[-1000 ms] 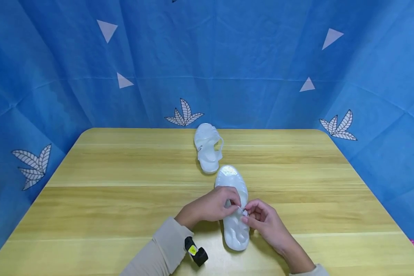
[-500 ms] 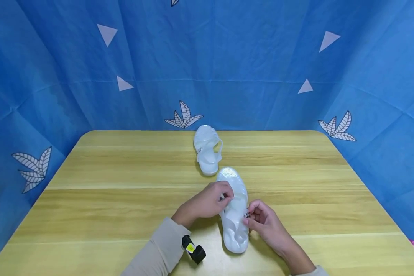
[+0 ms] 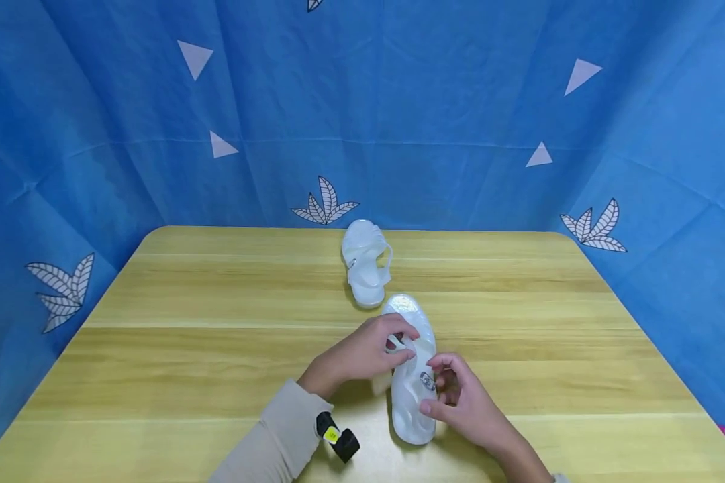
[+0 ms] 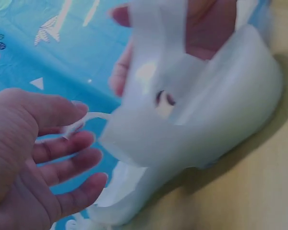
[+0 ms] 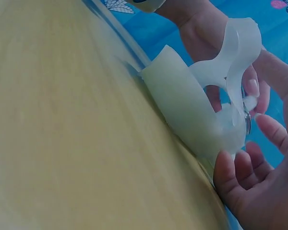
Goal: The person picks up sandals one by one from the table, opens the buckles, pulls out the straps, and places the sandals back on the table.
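A white translucent sandal [image 3: 407,409] lies on the table, its toe end pointing away. My left hand [image 3: 365,349] is at its left side. Between thumb and index finger it pinches a thin white strap [image 4: 95,115], while the other fingers extend free. At the sandal's right edge is my right hand [image 3: 468,399], with fingers bent loosely around a silver oval buckle [image 3: 427,381] and a gap between thumb and index finger. In the right wrist view, those fingertips [image 5: 225,163] are right beside the sandal's heel.
Behind this sandal lies a matching white sandal [image 3: 367,268], near the far edge of the wooden table [image 3: 217,362]. A blue patterned cloth [image 3: 459,100] hangs around the back and sides. A black band [image 3: 338,436] circles the left wrist.
The hands were together at the buckle, then the left drew away leftward. Now the right fingers have loosened from the buckle, which shows face up on the sandal.
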`<state>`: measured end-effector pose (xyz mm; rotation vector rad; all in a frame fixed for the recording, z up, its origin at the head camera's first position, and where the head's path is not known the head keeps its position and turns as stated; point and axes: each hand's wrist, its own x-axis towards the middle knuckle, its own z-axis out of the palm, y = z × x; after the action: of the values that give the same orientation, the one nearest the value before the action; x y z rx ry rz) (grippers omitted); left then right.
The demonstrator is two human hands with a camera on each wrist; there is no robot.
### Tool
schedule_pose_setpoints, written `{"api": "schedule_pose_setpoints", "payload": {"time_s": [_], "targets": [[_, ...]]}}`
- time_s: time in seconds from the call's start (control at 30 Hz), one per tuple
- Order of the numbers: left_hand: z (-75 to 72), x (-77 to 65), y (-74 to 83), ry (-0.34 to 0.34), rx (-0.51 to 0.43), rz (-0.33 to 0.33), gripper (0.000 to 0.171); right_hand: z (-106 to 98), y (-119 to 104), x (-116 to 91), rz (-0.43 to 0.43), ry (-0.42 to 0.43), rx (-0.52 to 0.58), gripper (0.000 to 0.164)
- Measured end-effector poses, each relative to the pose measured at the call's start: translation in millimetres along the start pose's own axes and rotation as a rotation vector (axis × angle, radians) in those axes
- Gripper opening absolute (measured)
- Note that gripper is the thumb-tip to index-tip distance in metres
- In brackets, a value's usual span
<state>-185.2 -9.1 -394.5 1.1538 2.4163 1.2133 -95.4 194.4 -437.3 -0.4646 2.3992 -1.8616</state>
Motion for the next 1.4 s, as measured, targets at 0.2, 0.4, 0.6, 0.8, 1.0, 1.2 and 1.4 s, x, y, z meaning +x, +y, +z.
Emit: {"api": "schedule_pose_setpoints", "payload": {"time_s": [0.2, 0.4, 0.6, 0.8, 1.0, 1.2, 1.4], "targets": [[-8.9, -3.9, -4.1, 0.072, 0.026, -0.071, 0.018, -1, -3, -4, 0.068, -0.011, -0.012, 0.056], [-5.1, -11.7, -11.5, 0.025, 0.104, -0.08, 0.009, -4, -9, -11, 0.076, -0.074, -0.046, 0.062], [-2.6, -23.2, -8.2, -0.157, 0.16, -0.076, 0.017, -1, -16, -22, 0.072, -0.152, -0.124, 0.075], [1.8, -28.1, -1.5, -0.22, 0.151, -0.044, 0.013, 4, -19, -25, 0.167, -0.11, -0.161, 0.077], [4.6, -27.7, -1.8, -0.242, 0.182, -0.042, 0.008, 9, -21, -25, 0.195, -0.079, -0.239, 0.077], [8.1, -22.5, -3.4, -0.214, 0.144, -0.071, 0.01, 13, -24, -22, 0.184, -0.033, -0.365, 0.085], [17.2, -10.3, -5.3, -0.191, 0.052, -0.15, 0.015, 11, -20, -11, 0.182, 0.059, -0.465, 0.08]]}}
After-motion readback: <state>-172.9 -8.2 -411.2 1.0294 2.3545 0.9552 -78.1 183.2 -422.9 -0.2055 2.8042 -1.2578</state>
